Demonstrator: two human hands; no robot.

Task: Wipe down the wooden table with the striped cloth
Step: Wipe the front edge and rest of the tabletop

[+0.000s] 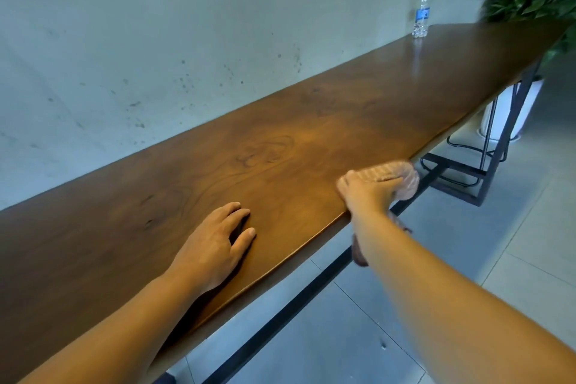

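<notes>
The soft, limp pinkish striped cloth (396, 176) lies bunched under the right hand (369, 188), which presses it onto the near edge of the long brown wooden table (280, 140). It looks light; a flat palm should keep it from sliding. The left hand (215, 246) rests open, empty, alongside.

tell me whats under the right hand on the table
The striped cloth lies under the right hand, pressed on the wooden table at its near edge. Part of the cloth sticks out past the fingers; the part beneath the palm is hidden.
</notes>
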